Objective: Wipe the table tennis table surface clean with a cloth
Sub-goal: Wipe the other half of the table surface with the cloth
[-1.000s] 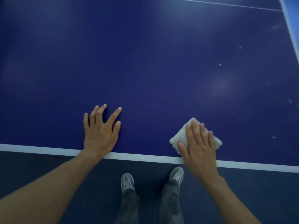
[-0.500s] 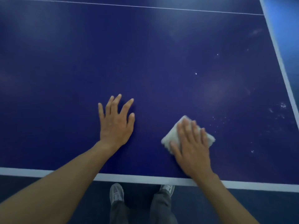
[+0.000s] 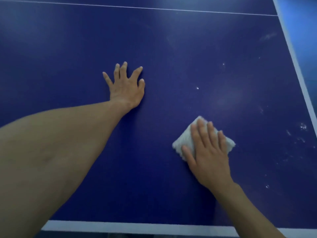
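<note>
The blue bench (image 3: 68,48) fills nearly the whole view. The left hand (image 3: 126,88) lies flat on it near the middle, fingers straight and spread, palm down, holding nothing. Its bare forearm runs back to the lower left corner.

The right hand (image 3: 208,155) lies lower right, palm down on a folded white cloth (image 3: 183,140). Its fingers are straight and close together and press the cloth to the surface, with the thumb out along the cloth's left edge. Nothing is curled or pinched. The cloth shows as a rough diamond, and its far, left and right corners stick out from under the fingers. The two hands are well apart.

White specks (image 3: 197,88) lie on the surface beyond the cloth. Pale smears (image 3: 302,126) cluster to its right near the side border (image 3: 295,66), and a faint scuff (image 3: 267,36) sits farther up the same side. A thin white line (image 3: 154,8) crosses the far part of the surface. A white near border (image 3: 137,226) runs along the bottom. Brighter blue floor (image 3: 300,14) shows at the top right corner. Nothing lies between the cloth and the specks.
</note>
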